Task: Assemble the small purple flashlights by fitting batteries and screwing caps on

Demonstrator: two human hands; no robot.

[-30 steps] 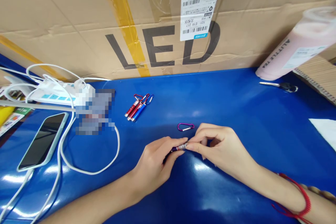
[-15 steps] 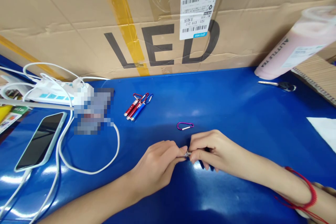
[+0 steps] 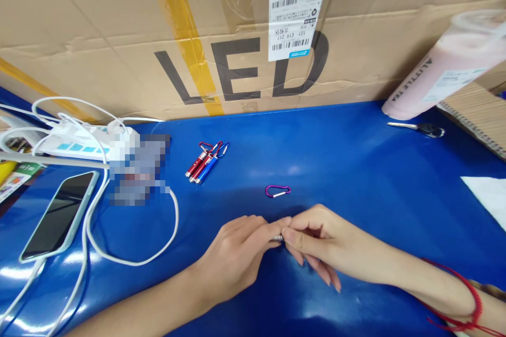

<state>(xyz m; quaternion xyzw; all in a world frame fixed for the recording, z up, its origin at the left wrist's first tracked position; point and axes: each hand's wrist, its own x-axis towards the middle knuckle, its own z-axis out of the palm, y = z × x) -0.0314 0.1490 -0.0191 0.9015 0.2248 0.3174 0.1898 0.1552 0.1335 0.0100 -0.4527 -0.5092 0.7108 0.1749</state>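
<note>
My left hand (image 3: 241, 253) is closed in a pinch around a small silvery, ridged metal piece (image 3: 278, 238), most of which its fingers hide. Against it from the right, my right hand (image 3: 316, 237) presses thumb and forefinger at the end of that piece, its other fingers hanging loose below. The fingertips of both hands touch. Just beyond them on the blue table lies a purple carabiner (image 3: 278, 191) with a silver gate. Farther left, two red penlights (image 3: 196, 164) and a blue penlight (image 3: 206, 170) lie side by side with small carabiners on their ends.
On the left are a phone (image 3: 59, 216), white cables (image 3: 176, 221) and a power strip (image 3: 79, 139). A large cardboard box (image 3: 118, 37) stands along the back. At right are a pink drink cup (image 3: 430, 79), a key (image 3: 419, 128), a notebook (image 3: 474, 116) and white paper (image 3: 486, 200).
My right thumb and forefinger have closed in on the metal piece, hiding the thin tip that showed between the hands. The right hand's lower fingers have stretched out downward.
</note>
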